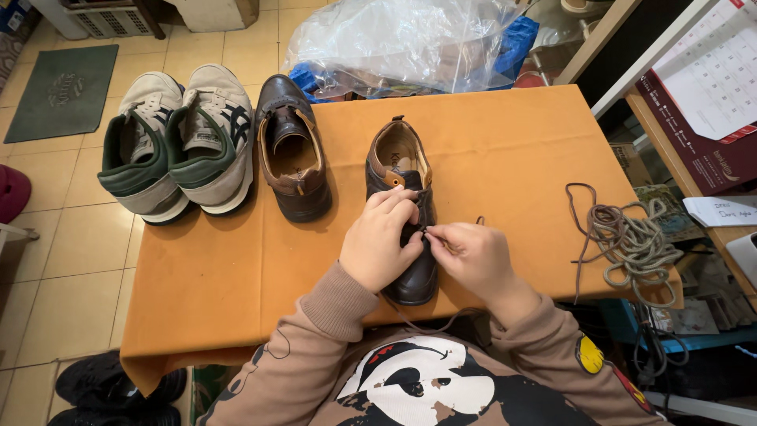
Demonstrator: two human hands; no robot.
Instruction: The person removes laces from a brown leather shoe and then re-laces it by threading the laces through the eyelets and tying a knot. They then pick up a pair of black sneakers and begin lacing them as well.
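Head view: looking down on a small table (236, 276) draped in orange cloth, tiled floor around it.
Left hand: left hand (380, 248) rests on the lacing area of the brown leather shoe (404, 213), fingers curled over the tongue and pinching at the eyelets; whether the fingertips hold the lace itself cannot be told.
Right hand: right hand (471, 254) just beside the shoe on its right side, thumb and forefinger closed narrowly on the end of a dark brown lace (441, 322) at the eyelet row.
Lace: dark brown lace runs from the shoe down off the near table edge in a loop toward the person's lap.
Shoe position: brown leather shoe stands upright near the middle of the table, toe toward the person, heel opening facing away.
Second shoe: matching brown shoe (292, 150) to its left, apart from it, unlaced, tongue open.
Sneakers: pair of beige-and-green sneakers (177, 142) at the far left corner, side by side, touching.
Spare laces: tangled bundle of grey-brown laces (631, 241) at the right table edge, well apart from the hands.
Background: clear plastic bag (402, 39) beyond the far table edge; black shoes (110, 386) on the floor at lower left; green mat (63, 91) on the floor at upper left.
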